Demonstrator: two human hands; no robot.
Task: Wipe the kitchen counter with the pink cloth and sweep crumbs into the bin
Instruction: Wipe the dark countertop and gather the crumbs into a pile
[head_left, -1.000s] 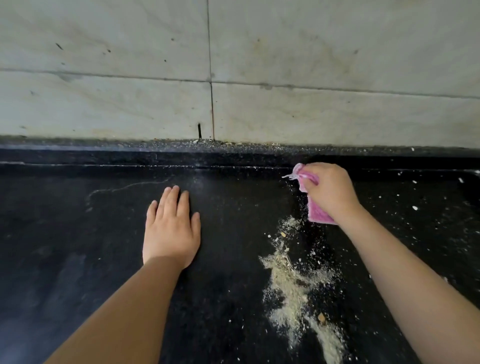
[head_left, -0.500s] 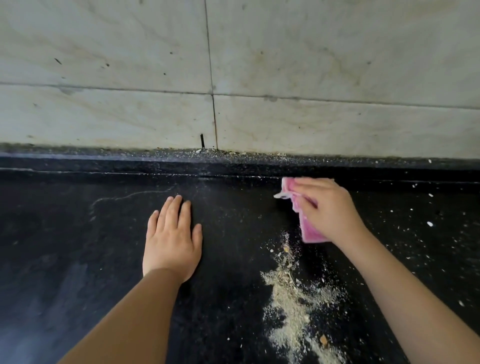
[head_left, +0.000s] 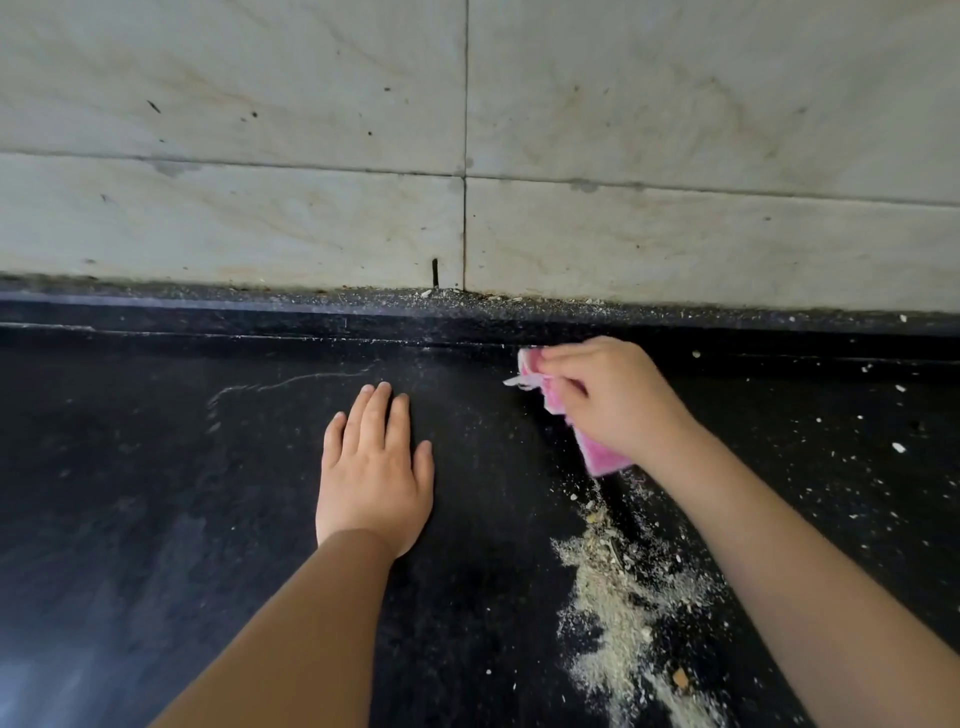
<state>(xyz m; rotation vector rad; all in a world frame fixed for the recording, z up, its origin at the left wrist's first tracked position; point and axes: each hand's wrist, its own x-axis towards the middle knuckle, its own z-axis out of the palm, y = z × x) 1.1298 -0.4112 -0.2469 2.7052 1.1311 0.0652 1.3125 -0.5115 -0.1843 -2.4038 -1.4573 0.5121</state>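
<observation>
The black stone counter (head_left: 156, 493) fills the lower part of the view. My right hand (head_left: 613, 400) grips the pink cloth (head_left: 597, 457) and presses it on the counter close to the back ledge; most of the cloth is hidden under the hand. A pale heap of crumbs (head_left: 618, 608) lies just in front of the cloth, running toward the near edge. My left hand (head_left: 374, 467) rests flat on the counter, fingers together, to the left of the crumbs. No bin is in view.
A raised black ledge (head_left: 311, 317) with grit along it runs at the back, under a pale tiled wall (head_left: 260, 156). White specks (head_left: 898, 447) are scattered over the counter to the right. A faint white scratch (head_left: 291, 384) marks the counter beyond my left hand.
My right hand with the cloth has stayed near the back ledge, shifting only slightly. The left hand has not moved; the camera has shifted a little.
</observation>
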